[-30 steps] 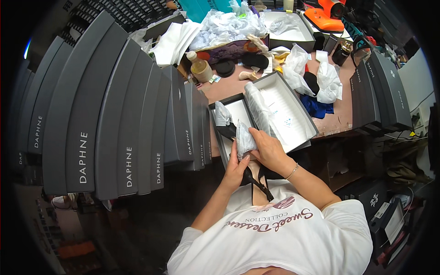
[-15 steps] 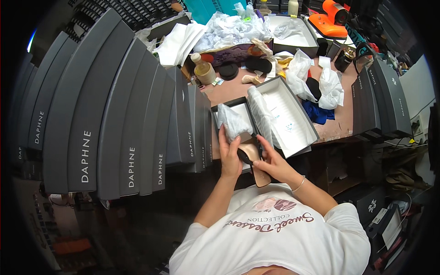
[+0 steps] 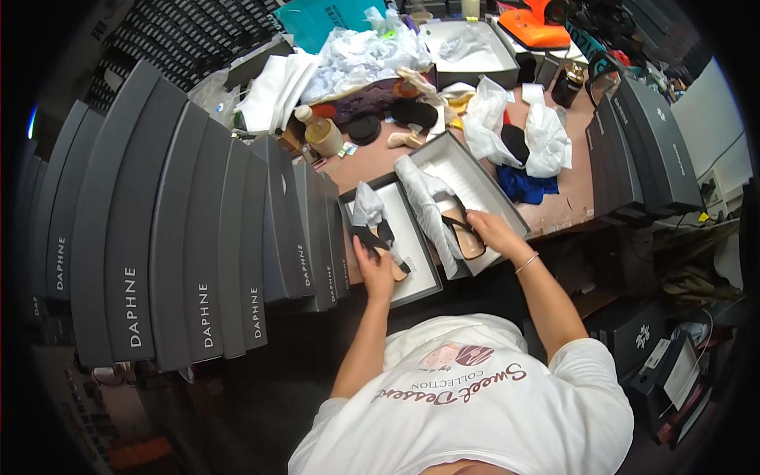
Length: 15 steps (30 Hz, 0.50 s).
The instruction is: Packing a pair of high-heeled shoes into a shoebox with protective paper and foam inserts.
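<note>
My left hand (image 3: 377, 271) is closed around a black heeled sandal (image 3: 384, 235) lying in a shallow white-lined box lid (image 3: 424, 290). White paper (image 3: 368, 206) covers one end of that sandal. To the right, my right hand (image 3: 489, 231) grips the edge of a second sandal (image 3: 473, 247), which has black straps and a tan insole. This one is in an open grey shoe box (image 3: 451, 149) with a white lining, beside a long roll of white tissue paper (image 3: 423, 218).
Tall stacks of grey shoe boxes (image 3: 166, 229) rise close on the left; more boxes (image 3: 645, 150) stand right. Behind are a bottle (image 3: 323, 134), black round pads (image 3: 364, 130), crumpled paper (image 3: 372, 55), blue cloth (image 3: 529, 186) and an orange device (image 3: 534, 28).
Both hands were together on one sandal near my body. Now they are apart: the left on a sandal in the lid, the right at a sandal inside the box.
</note>
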Available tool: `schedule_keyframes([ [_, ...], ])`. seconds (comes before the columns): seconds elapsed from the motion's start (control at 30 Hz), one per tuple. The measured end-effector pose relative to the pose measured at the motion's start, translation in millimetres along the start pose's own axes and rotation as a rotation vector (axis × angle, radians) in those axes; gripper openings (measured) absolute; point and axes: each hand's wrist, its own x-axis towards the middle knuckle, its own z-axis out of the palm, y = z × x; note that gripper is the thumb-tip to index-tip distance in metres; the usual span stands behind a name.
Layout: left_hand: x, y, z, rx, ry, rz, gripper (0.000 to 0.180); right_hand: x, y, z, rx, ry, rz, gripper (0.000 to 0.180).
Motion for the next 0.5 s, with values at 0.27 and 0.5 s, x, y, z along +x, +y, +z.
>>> schedule_keyframes([
  [0.27,-12.8,31.8,-15.4,-0.333,-0.131,-0.439,0.061,-7.6,-4.0,-40.2,-0.166,0.073,-0.182,0.032],
  [0.5,-7.4,-1.9,-32.0,-0.450,-0.257,-0.470,0.043,-28.7,-91.9,16.6,0.138,0.067,-0.275,0.029],
])
